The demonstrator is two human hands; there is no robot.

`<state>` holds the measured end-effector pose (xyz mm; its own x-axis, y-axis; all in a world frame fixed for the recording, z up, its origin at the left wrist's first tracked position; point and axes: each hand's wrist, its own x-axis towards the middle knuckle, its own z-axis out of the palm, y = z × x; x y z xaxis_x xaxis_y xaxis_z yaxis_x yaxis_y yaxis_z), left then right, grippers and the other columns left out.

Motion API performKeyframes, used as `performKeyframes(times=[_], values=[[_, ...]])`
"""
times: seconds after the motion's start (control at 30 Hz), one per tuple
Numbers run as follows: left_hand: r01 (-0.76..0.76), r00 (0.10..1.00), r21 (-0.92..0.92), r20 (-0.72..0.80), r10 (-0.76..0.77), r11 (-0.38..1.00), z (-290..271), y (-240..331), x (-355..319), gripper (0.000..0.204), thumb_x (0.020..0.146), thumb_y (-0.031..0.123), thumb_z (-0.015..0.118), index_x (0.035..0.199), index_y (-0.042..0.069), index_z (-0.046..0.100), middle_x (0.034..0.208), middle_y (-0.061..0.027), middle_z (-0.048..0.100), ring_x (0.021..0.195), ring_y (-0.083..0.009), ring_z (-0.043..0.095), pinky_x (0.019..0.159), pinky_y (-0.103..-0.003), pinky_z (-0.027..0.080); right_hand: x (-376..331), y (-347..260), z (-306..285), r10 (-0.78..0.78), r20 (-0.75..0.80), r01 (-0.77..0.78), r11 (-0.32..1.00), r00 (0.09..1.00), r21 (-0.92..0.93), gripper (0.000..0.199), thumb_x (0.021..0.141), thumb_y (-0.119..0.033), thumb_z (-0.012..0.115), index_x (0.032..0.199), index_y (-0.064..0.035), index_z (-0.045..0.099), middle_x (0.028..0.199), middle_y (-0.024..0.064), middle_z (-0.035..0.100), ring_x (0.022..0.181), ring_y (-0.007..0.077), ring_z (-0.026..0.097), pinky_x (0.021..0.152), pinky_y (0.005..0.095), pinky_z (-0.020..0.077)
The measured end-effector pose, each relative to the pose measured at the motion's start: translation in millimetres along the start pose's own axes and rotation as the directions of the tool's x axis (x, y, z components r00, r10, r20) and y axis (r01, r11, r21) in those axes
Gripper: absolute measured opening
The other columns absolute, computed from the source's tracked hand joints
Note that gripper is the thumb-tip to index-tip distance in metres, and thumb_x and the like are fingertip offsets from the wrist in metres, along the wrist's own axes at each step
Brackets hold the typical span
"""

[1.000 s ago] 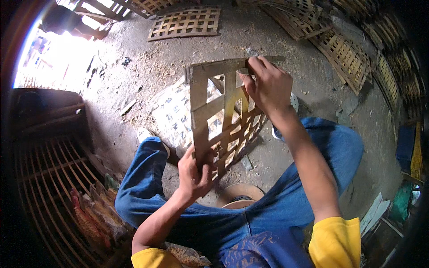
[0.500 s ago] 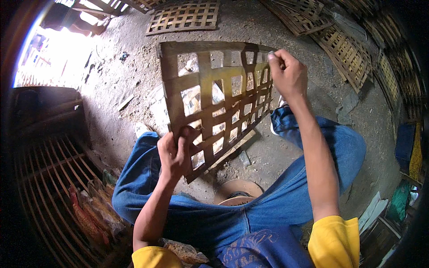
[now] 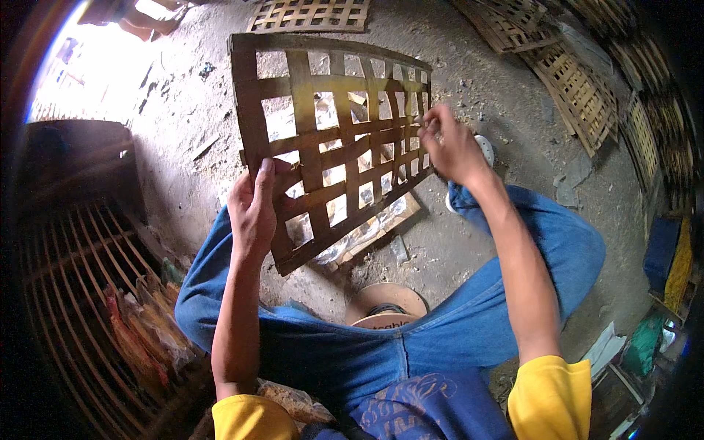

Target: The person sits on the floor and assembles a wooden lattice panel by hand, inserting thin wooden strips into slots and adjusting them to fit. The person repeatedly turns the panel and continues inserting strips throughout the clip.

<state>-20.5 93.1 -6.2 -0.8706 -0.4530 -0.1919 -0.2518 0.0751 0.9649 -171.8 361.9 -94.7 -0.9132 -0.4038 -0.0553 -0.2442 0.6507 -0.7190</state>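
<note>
A woven lattice panel (image 3: 302, 103) of flat brown strips, probably bamboo, stands tilted in front of me, off the floor. Its left edge is gripped by my left hand (image 3: 253, 209), thumb on the near face and fingers reaching behind the strips. At the right edge is my right hand (image 3: 453, 147), fingers curled and pinched against the rim about midway down. Their exact hold there is partly hidden. Through the square gaps a shiny, crumpled sheet and a flat wooden piece (image 3: 400, 216) show on the floor behind.
A round spool (image 3: 407, 299) sits between my jeans-clad legs. To the left stands a slatted rack (image 3: 81, 279). More lattice panels (image 3: 576, 92) lie at the right, and another panel (image 3: 312, 15) lies at the far side. Part of another person's leg (image 3: 147, 22) shows far left.
The panel has shifted left and away from me, turning slightly. My right hand has moved from its upper right corner down along the right edge. My left hand keeps hold, sitting higher.
</note>
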Motion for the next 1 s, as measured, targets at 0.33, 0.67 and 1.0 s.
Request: performKeyframes(times=[0.33,0.67,1.0], values=[[-0.075,0.997,0.055,0.039,0.073,0.996,12,6,-13,0.026,0.097,0.024,0.060,0.095,-0.002,0.064,0.076,0.0004,0.061,0.068,-0.0048,0.054,0.058,-0.022,0.048,-57,-48,37,-0.122,0.528,0.003,0.975,0.840,0.221,0.021,0.087,-0.016,0.065,0.097,0.0006,0.057,0.087,0.0150,0.067,0.084,0.0239,0.067,0.078,0.0358,0.0513],[-0.244,0.969,0.244,0.103,0.226,0.938,19,11,-25,0.027,0.093,0.021,0.062,0.079,-0.002,0.062,0.063,-0.0094,0.056,0.058,-0.0149,0.053,0.052,-0.031,0.040,-98,-76,45,-0.344,0.549,0.114,0.906,0.762,0.409,0.024,0.091,-0.026,0.063,0.099,-0.0043,0.068,0.092,0.0167,0.064,0.088,0.0352,0.063,0.078,0.0426,0.0508],[-0.290,0.956,0.240,0.116,0.269,0.926,18,8,-28,0.023,0.092,0.021,0.063,0.085,-0.001,0.065,0.065,-0.0092,0.057,0.057,-0.0182,0.054,0.053,-0.032,0.042,-96,-76,48,-0.151,0.586,-0.086,0.930,0.796,0.357,0.016,0.088,-0.016,0.067,0.096,-0.0026,0.065,0.085,0.0117,0.069,0.080,0.0184,0.067,0.074,0.0327,0.0523]])
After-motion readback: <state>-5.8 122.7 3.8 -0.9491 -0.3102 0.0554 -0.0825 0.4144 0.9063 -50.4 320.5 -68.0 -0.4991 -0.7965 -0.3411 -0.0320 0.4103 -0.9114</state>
